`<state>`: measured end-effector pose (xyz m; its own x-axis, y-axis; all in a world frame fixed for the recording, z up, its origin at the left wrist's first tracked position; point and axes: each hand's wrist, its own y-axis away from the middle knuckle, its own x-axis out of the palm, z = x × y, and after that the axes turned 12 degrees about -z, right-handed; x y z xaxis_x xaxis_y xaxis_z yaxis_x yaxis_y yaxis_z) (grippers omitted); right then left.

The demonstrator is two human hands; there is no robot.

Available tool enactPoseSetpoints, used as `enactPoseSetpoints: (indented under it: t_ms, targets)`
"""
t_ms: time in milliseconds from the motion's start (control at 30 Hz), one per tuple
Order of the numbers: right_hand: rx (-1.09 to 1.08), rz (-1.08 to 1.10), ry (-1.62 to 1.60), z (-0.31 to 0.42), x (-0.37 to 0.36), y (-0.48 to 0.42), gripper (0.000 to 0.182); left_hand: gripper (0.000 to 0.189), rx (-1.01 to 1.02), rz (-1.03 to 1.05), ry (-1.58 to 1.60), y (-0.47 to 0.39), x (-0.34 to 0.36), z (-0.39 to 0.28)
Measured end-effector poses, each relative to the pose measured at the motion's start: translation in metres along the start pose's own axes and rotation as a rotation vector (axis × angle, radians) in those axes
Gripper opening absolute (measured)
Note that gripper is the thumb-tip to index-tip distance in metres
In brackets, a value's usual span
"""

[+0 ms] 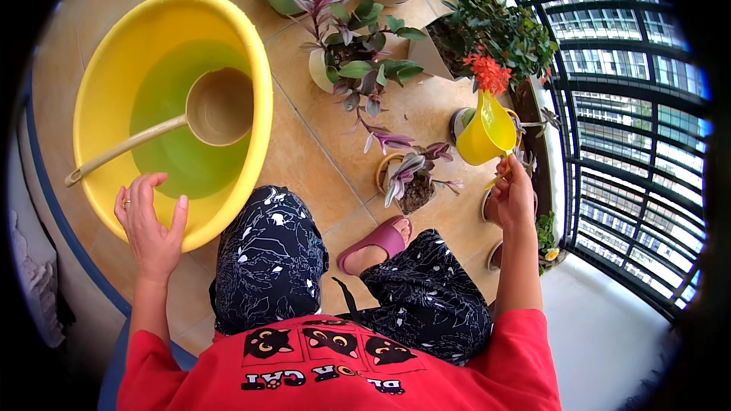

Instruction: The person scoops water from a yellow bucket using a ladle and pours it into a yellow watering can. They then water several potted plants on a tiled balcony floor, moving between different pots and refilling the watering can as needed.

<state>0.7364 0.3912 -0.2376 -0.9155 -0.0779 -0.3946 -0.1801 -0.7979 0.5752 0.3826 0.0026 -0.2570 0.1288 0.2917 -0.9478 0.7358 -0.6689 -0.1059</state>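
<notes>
My right hand (510, 185) grips the handle of a yellow plastic scoop (485, 131), which is tilted with its spout away from me, close to a red flower cluster (488, 73). Below the scoop, pots on the floor are partly hidden. My left hand (151, 220), its fingers apart, is over the near rim of a large yellow plastic basin (261, 97). Greenish-looking water (165, 103) lies in the basin. A beige plastic dipper (220, 107) rests there, its long handle across the basin's left rim.
Potted purple-and-green plants (357, 68) and a small pot with soil (416, 195) stand on the tiled floor (308, 171). More pots line the right side, beside a dark metal railing (617, 80). A leafy shrub (517, 40) grows at the upper right.
</notes>
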Motion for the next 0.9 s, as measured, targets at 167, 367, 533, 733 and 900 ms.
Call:
enactPoseSetpoints:
  t_ms: [167,367,533,733,900]
  targets:
    - [-0.041,-0.035,0.054,0.008,0.024,-0.009,0.02,0.039,-0.016,-0.04,0.002,-0.002,0.002,0.003]
    - [-0.05,-0.032,0.044,0.01,0.033,-0.013,0.019,0.042,-0.033,-0.031,-0.012,-0.003,0.007,0.004]
    - [-0.002,-0.025,0.023,0.012,0.037,-0.014,0.019,0.043,-0.026,-0.021,-0.021,-0.004,0.007,0.005]
    - [0.053,-0.029,0.006,0.008,0.039,-0.021,0.02,0.042,-0.022,-0.007,-0.018,-0.005,0.005,0.005]
    - [0.046,0.007,0.052,0.009,0.044,-0.026,0.021,0.041,-0.026,-0.003,-0.015,-0.005,0.006,0.006]
